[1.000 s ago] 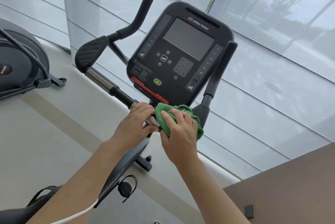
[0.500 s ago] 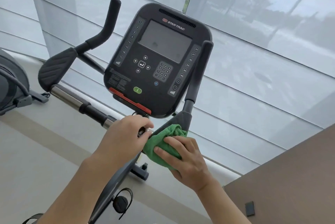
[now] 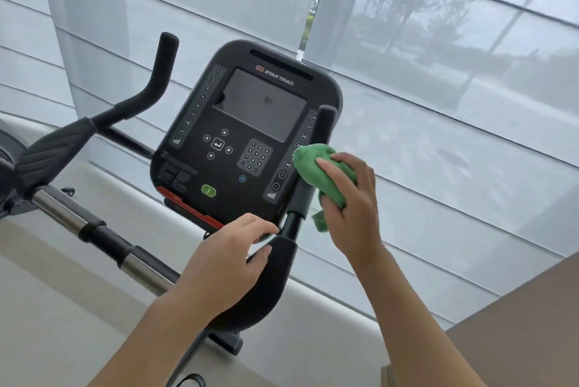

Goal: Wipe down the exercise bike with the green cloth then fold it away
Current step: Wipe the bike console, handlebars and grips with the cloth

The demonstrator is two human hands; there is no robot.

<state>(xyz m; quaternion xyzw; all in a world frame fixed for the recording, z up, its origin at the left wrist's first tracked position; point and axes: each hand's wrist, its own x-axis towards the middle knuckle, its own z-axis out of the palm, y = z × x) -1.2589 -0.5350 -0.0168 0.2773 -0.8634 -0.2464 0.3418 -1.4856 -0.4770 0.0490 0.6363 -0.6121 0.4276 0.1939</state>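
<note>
The exercise bike's black console (image 3: 247, 133) faces me, with its dark screen, keypad and green button. My right hand (image 3: 351, 205) grips the bunched green cloth (image 3: 316, 167) and wraps it around the upright right handlebar (image 3: 324, 123), just below its top. My left hand (image 3: 225, 264) rests on the curved black bend of the handlebar (image 3: 272, 277) below the console, fingers loosely curled over it. The left handlebar (image 3: 156, 73) rises at the left, with a padded rest (image 3: 56, 142) and a chrome bar (image 3: 59, 214) beneath it.
A large window with a translucent blind (image 3: 438, 73) fills the background behind the bike. Part of another machine (image 3: 6, 151) shows at the far left edge. A brown surface (image 3: 517, 333) lies at the bottom right. Pale floor (image 3: 47, 324) spreads below the bike.
My right hand has carried the green cloth up from the handlebar's base beneath the console onto the upright right grip. My left hand stayed low near the bend. The view tilted up.
</note>
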